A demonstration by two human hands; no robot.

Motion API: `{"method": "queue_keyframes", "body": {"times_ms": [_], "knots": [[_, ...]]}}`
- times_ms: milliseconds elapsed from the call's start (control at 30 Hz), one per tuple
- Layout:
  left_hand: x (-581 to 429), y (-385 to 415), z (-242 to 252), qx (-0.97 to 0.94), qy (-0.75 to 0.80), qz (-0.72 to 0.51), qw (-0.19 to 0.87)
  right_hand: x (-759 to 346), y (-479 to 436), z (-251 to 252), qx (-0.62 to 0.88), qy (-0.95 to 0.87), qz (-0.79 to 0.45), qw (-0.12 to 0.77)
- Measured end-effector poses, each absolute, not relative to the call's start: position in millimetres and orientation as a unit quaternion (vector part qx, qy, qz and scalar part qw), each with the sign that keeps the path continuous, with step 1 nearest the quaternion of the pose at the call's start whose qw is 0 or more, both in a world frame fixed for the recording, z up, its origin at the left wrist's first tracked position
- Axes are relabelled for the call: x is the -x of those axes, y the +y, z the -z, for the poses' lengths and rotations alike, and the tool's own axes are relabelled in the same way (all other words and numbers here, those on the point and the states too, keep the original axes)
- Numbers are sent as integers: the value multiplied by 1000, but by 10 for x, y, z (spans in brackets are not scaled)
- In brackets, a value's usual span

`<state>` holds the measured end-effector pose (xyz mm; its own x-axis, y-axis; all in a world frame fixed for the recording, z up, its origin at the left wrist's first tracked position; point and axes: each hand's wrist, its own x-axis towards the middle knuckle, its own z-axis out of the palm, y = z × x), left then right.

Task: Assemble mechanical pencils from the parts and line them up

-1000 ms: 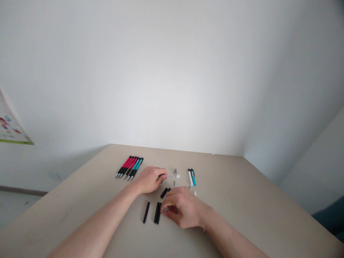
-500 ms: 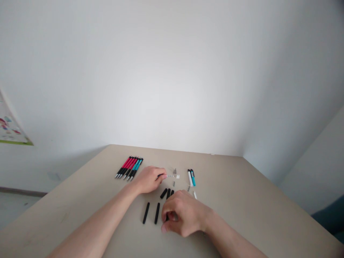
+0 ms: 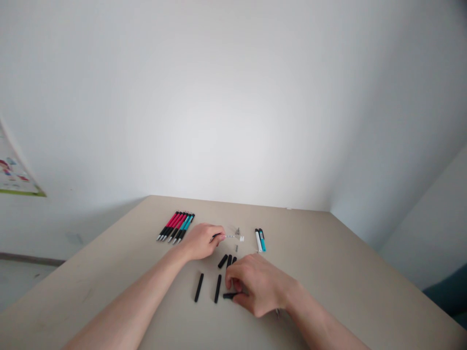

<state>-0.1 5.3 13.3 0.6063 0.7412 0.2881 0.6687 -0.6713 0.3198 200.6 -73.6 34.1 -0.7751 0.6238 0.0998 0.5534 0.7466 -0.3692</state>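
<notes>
My left hand [image 3: 205, 241] is closed on a thin pen refill [image 3: 229, 236], whose pale end points right toward small white pieces [image 3: 242, 238]. My right hand [image 3: 255, 284] curls its fingers and thumb round a short black tube [image 3: 229, 295], which lies nearly level. Left of it, two black tubes rest on the table, one nearer [image 3: 218, 288] and one farther left [image 3: 199, 288]. Several more black tubes [image 3: 223, 261] lie between my hands, partly hidden by my right hand.
Several red and teal pens [image 3: 175, 227] lie in a row on the beige table [image 3: 314, 272], at left. White [image 3: 258, 240] and teal [image 3: 262, 240] barrels lie right of centre. Small springs [image 3: 238, 231] sit near the middle. A wall stands behind.
My right hand has shifted slightly right and up, and the black tube in its fingers now shows. The black tube beside it has moved slightly right and tilted. My left hand has barely moved.
</notes>
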Motion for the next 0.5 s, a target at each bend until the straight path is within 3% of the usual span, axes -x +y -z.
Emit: {"method": "queue_keyframes", "body": {"times_ms": [133,333,500], "knots": [[6,49,-138,-891,398,-199,88,-2043,-672,-299,306,-927,-174,131],[-9,27,-157,-891,399,-200,83,-2211,-400,-208,423,-858,-78,281],[-13,32,-163,-897,382,-207,84,-2305,-297,-152,438,-839,-57,318]]}}
